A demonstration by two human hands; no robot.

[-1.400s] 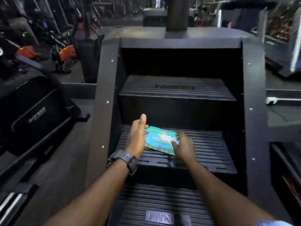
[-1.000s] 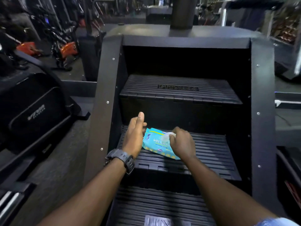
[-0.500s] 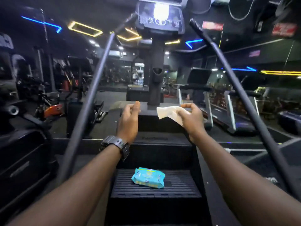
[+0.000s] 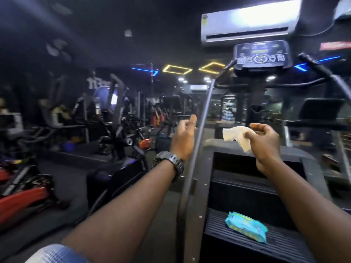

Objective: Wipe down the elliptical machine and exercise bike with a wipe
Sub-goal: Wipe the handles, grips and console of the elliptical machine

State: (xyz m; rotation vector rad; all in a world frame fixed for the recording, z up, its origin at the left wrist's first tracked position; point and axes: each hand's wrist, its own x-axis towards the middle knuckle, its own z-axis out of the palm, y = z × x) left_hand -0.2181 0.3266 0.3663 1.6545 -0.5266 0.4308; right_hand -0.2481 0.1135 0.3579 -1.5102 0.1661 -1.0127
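Observation:
My right hand (image 4: 266,143) pinches a white wipe (image 4: 236,136) and holds it up at chest height. A little to its left my left hand (image 4: 183,137), with a black watch on the wrist, hangs in the air with loosely curled fingers and holds nothing. The teal wipe pack (image 4: 246,226) lies on a ribbed black step (image 4: 218,230) of the machine below my right arm. The machine's console (image 4: 261,56) stands above, at the upper right. Exercise bikes (image 4: 121,141) with orange parts stand further back on the left.
A grey handrail (image 4: 197,141) of the machine runs up between my hands; a second rail (image 4: 340,86) is at the right. A black machine (image 4: 121,179) stands low left of the rail, red equipment (image 4: 22,194) at far left. A white air conditioner (image 4: 248,21) hangs above.
The wipe came out of the pack, which my hands left on the step. Both hands rose to chest height. My view has swung up and to the left.

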